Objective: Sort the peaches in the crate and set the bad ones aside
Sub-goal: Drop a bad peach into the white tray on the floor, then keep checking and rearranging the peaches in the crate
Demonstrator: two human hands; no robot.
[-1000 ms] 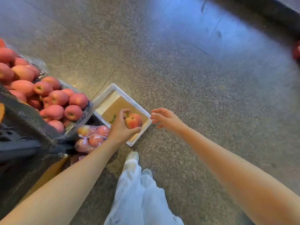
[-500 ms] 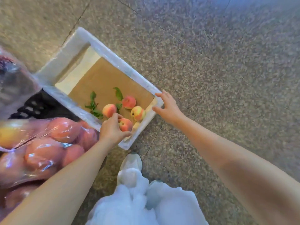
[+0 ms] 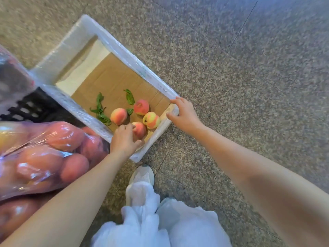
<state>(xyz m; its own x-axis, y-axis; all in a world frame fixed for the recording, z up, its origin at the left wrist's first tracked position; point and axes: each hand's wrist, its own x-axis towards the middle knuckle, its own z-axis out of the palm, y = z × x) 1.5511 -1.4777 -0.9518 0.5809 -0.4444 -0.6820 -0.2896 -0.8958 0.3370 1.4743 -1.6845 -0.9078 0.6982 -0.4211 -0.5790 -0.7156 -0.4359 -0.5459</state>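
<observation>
Left hand's [image 3: 124,139] grip curled loosely around a reddish peach [image 3: 139,129], lowering it into the white foam tray's [image 3: 78,34] near corner; right hand [image 3: 185,114] pinched the rim, steadying it.

My left hand [image 3: 124,139] reaches into the near corner of the white foam tray [image 3: 83,31] on the speckled stone floor [image 3: 249,68], fingers curled on a reddish peach [image 3: 139,129] that sits on the cardboard liner [image 3: 114,75]. Three more peaches lie close by: a pale one [image 3: 118,116] to the left, a red one [image 3: 141,107] farther back, and a yellow-green one [image 3: 151,120] by the wall. Green leaves [image 3: 100,111] lie beside them. My right hand [image 3: 185,114] grips the tray's right corner. At left, wrapped peaches [image 3: 53,150] bulge under clear plastic. My white shoe [image 3: 141,175] stands below the tray.
</observation>
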